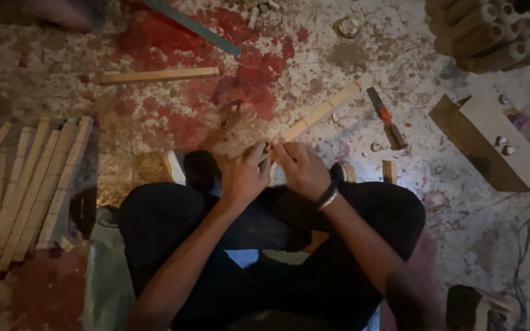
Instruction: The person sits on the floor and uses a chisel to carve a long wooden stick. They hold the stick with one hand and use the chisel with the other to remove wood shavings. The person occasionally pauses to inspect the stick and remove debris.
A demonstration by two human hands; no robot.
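I sit cross-legged on the floor in dark trousers. My left hand (245, 175) and my right hand (300, 168) are side by side just above my knees. Both grip the near end of a long pale wooden stick (320, 113) that slants away up and to the right over the floor. My fingers cover the stick's near end. A metal bangle (328, 197) circles my right wrist.
Several wooden strips (29, 184) lie in a row at the left. One loose strip (159, 75) and a dark bar (194, 27) lie farther off. A hammer (386, 116) rests right of the stick. A cardboard box (486, 144) and stacked rolls (492, 34) are at the right.
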